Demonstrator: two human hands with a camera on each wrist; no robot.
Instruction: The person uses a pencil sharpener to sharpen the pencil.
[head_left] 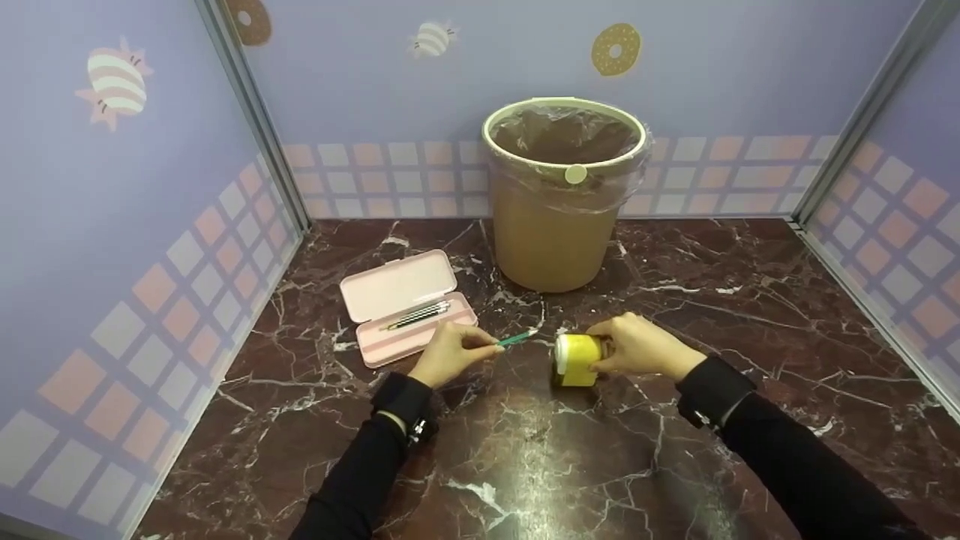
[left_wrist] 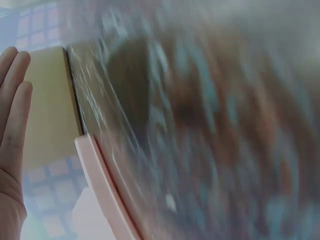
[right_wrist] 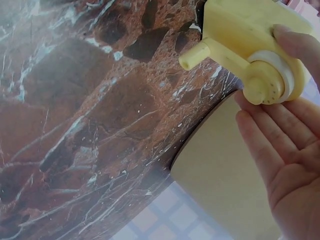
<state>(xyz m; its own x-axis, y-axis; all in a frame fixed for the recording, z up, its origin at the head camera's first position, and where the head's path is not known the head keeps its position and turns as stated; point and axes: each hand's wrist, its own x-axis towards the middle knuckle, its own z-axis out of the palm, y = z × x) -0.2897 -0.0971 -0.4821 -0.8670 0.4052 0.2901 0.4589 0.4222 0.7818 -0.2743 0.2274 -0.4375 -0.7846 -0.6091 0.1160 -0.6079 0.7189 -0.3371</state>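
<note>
Between thumb and fingers, my left hand (head_left: 452, 352) pinches a thin green pencil (head_left: 514, 339), its far end pointing right toward a yellow crank pencil sharpener (head_left: 581, 361). A small gap separates pencil and sharpener. My right hand (head_left: 639, 346) grips the sharpener from its right side. The right wrist view shows the sharpener's round crank hub and small handle (right_wrist: 195, 55), with the thumb on the body. In the left wrist view the left fingers (left_wrist: 15, 95) are at the edge and the pencil is not seen.
Left of the pencil, a pink pencil case (head_left: 399, 287) lies with its lid up and several pens or pencils (head_left: 418, 315) inside. A tan trash bin (head_left: 551, 240) with a clear liner stands behind the hands. Patterned walls (head_left: 375, 82) border the dark marbled table (head_left: 540, 465).
</note>
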